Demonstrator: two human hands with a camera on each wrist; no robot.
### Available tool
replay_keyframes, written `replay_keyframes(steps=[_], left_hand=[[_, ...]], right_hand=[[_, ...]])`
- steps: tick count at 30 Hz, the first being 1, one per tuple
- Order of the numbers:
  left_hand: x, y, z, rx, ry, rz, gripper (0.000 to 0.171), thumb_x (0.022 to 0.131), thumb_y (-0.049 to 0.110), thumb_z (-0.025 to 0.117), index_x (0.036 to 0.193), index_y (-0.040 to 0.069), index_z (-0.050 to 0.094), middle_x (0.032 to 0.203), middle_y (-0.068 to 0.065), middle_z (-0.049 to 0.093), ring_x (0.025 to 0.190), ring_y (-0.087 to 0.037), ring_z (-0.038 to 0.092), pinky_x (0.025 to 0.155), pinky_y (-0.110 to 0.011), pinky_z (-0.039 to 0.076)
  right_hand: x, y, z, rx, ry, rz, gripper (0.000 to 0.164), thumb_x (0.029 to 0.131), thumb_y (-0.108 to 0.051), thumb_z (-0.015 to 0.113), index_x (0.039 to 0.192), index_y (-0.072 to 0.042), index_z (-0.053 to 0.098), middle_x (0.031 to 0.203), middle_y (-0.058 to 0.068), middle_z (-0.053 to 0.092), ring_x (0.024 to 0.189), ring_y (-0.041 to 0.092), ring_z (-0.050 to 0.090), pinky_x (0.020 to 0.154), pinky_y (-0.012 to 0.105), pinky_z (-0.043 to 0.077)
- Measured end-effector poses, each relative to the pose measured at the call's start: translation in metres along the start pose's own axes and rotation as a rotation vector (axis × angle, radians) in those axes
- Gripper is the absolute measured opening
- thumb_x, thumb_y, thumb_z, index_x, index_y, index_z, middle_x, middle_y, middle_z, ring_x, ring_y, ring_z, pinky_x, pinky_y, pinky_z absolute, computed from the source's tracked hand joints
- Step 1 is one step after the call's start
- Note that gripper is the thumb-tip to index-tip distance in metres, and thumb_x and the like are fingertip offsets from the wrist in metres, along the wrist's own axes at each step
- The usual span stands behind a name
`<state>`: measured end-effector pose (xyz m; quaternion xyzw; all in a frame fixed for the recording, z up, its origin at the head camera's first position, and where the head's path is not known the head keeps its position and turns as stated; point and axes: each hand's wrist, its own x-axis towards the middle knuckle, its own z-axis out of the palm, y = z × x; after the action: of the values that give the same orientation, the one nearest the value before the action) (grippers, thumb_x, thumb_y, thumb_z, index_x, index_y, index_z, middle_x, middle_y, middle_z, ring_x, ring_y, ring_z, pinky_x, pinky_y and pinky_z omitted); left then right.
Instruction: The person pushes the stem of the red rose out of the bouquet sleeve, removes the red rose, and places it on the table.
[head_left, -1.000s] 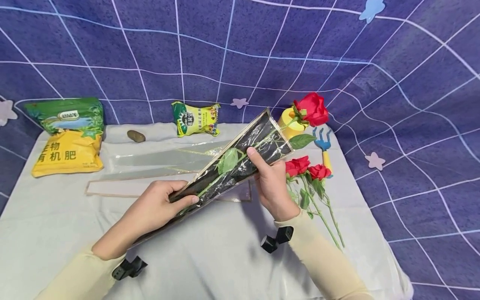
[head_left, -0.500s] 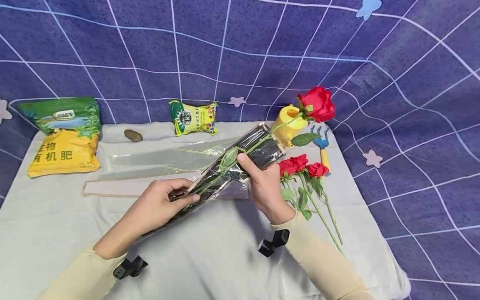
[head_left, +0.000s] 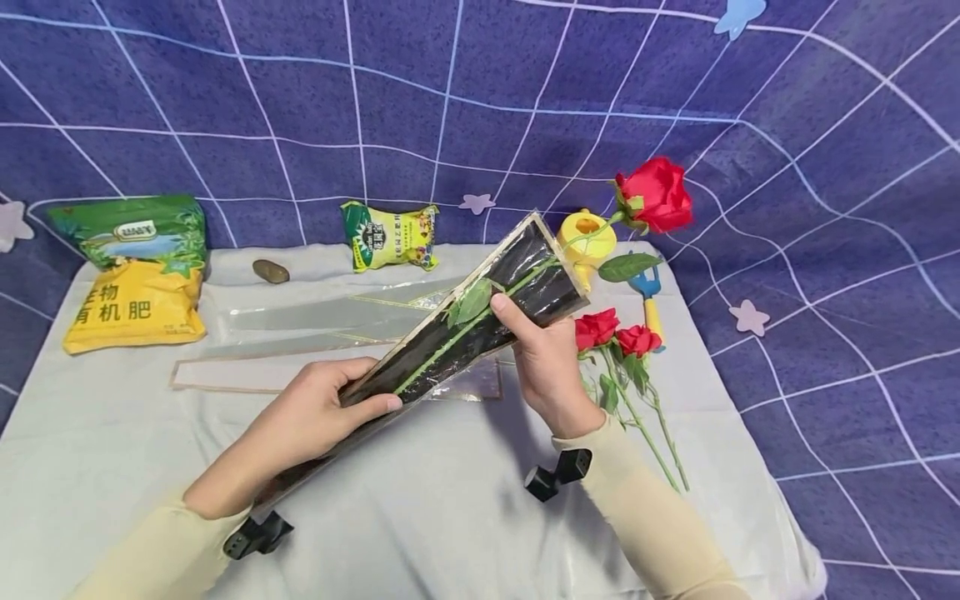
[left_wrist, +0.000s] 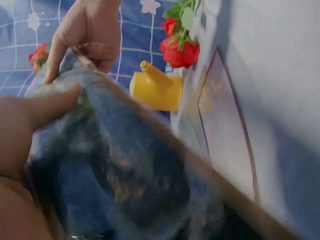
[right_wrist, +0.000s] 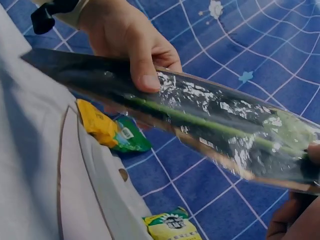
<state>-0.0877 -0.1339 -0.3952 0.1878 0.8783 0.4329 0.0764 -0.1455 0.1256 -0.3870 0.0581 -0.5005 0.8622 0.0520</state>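
Note:
A single red rose (head_left: pixel 656 194) lies in a long tapered black flower sleeve (head_left: pixel 450 363) with a clear front and a pale gold edge. Its bloom and one leaf stick out past the wide mouth; the green stem and another leaf show through the film. My left hand (head_left: pixel 311 408) grips the narrower part, thumb across the front and fingers behind. Near the mouth, my right hand (head_left: pixel 546 367) holds the sleeve with its thumb on the clear film beside the stem. In the right wrist view the sleeve (right_wrist: pixel 200 117) slants over the table, its narrow tip beyond the left hand.
More red roses (head_left: pixel 637 340) lie at the right, below a yellow watering can (head_left: pixel 588 242) and a blue hand fork (head_left: pixel 645 287). Flat sleeves (head_left: pixel 240 373) lie behind my hands. Fertilizer bags (head_left: pixel 135 304) (head_left: pixel 390 239) and a brown stone (head_left: pixel 271 271) sit along the back.
The rose's bloom has moved up and right, farther out of the sleeve's mouth. The sleeve dipped and creased half a second ago and is straight again. Both hands keep their hold.

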Motion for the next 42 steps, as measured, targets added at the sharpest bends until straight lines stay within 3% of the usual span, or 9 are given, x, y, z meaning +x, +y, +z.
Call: replay_keyframes(steps=[5, 7, 10, 14, 16, 19, 25, 31, 42], left_hand=[[-0.004, 0.002, 0.0, -0.003, 0.032, -0.026, 0.015, 0.084, 0.046, 0.065, 0.081, 0.031, 0.063, 0.071, 0.011, 0.056, 0.055, -0.01, 0.044, 0.049, -0.027, 0.038], [-0.006, 0.001, -0.002, -0.018, 0.038, -0.029, 0.014, 0.084, 0.046, 0.065, 0.082, 0.031, 0.064, 0.075, 0.011, 0.059, 0.057, -0.01, 0.046, 0.051, -0.027, 0.04], [-0.009, -0.001, -0.006, -0.018, 0.038, -0.031, 0.014, 0.084, 0.046, 0.066, 0.084, 0.032, 0.066, 0.076, 0.012, 0.06, 0.059, -0.009, 0.049, 0.055, -0.027, 0.042], [-0.014, -0.002, -0.01, -0.037, 0.013, -0.046, 0.013, 0.084, 0.044, 0.066, 0.088, 0.032, 0.068, 0.082, 0.013, 0.063, 0.065, -0.009, 0.053, 0.06, -0.026, 0.044], [-0.015, -0.002, -0.011, -0.068, -0.009, -0.046, 0.013, 0.085, 0.042, 0.067, 0.09, 0.03, 0.069, 0.085, 0.012, 0.064, 0.067, -0.01, 0.054, 0.06, -0.026, 0.044], [-0.017, -0.002, -0.01, -0.114, -0.036, -0.024, 0.011, 0.085, 0.037, 0.068, 0.089, 0.027, 0.069, 0.081, 0.01, 0.063, 0.067, -0.011, 0.054, 0.059, -0.026, 0.044], [-0.018, -0.006, -0.005, -0.16, -0.079, 0.011, 0.009, 0.085, 0.035, 0.068, 0.09, 0.028, 0.07, 0.082, 0.011, 0.065, 0.069, -0.01, 0.055, 0.061, -0.027, 0.046], [-0.02, -0.011, -0.005, -0.178, -0.105, 0.004, 0.016, 0.084, 0.035, 0.069, 0.099, 0.028, 0.07, 0.093, 0.014, 0.067, 0.081, -0.009, 0.06, 0.07, -0.026, 0.048], [-0.02, -0.017, -0.015, -0.241, -0.236, 0.048, 0.016, 0.087, 0.03, 0.068, 0.101, 0.023, 0.068, 0.09, 0.008, 0.068, 0.075, -0.011, 0.061, 0.068, -0.028, 0.049]], right_hand=[[0.003, -0.003, -0.01, 0.081, -0.094, -0.022, 0.053, 0.083, -0.018, 0.073, 0.128, -0.003, 0.049, 0.122, 0.016, 0.054, 0.107, 0.025, 0.054, 0.093, 0.041, 0.042], [0.006, -0.004, -0.019, 0.196, -0.107, -0.046, 0.062, 0.085, -0.035, 0.069, 0.133, -0.003, 0.045, 0.129, 0.018, 0.049, 0.112, 0.026, 0.051, 0.095, 0.041, 0.04], [0.011, -0.006, -0.034, 0.413, -0.076, -0.072, 0.074, 0.089, -0.06, 0.048, 0.136, -0.004, 0.041, 0.131, 0.019, 0.047, 0.111, 0.028, 0.05, 0.09, 0.041, 0.042], [0.018, -0.008, -0.043, 0.586, 0.041, -0.109, 0.059, 0.097, -0.048, 0.04, 0.133, -0.001, 0.043, 0.123, 0.019, 0.052, 0.111, 0.028, 0.052, 0.092, 0.039, 0.041], [0.022, -0.01, -0.043, 0.582, 0.067, -0.13, 0.043, 0.097, -0.027, 0.051, 0.129, 0.001, 0.045, 0.121, 0.019, 0.053, 0.114, 0.027, 0.051, 0.096, 0.039, 0.039], [0.024, -0.012, -0.042, 0.56, 0.053, -0.152, 0.038, 0.089, -0.01, 0.064, 0.122, 0.002, 0.049, 0.118, 0.019, 0.053, 0.11, 0.026, 0.053, 0.095, 0.038, 0.04], [0.024, -0.017, -0.038, 0.524, 0.0, -0.134, 0.042, 0.085, -0.011, 0.068, 0.121, 0.001, 0.049, 0.113, 0.013, 0.056, 0.095, 0.019, 0.056, 0.08, 0.03, 0.049], [0.021, -0.018, -0.038, 0.523, 0.046, -0.109, 0.04, 0.08, -0.013, 0.073, 0.112, -0.002, 0.052, 0.105, 0.012, 0.058, 0.085, 0.019, 0.058, 0.072, 0.028, 0.05], [0.019, -0.025, -0.042, 0.55, -0.038, -0.069, 0.027, 0.081, -0.005, 0.072, 0.103, -0.004, 0.057, 0.098, 0.011, 0.06, 0.092, 0.024, 0.058, 0.079, 0.031, 0.049]])
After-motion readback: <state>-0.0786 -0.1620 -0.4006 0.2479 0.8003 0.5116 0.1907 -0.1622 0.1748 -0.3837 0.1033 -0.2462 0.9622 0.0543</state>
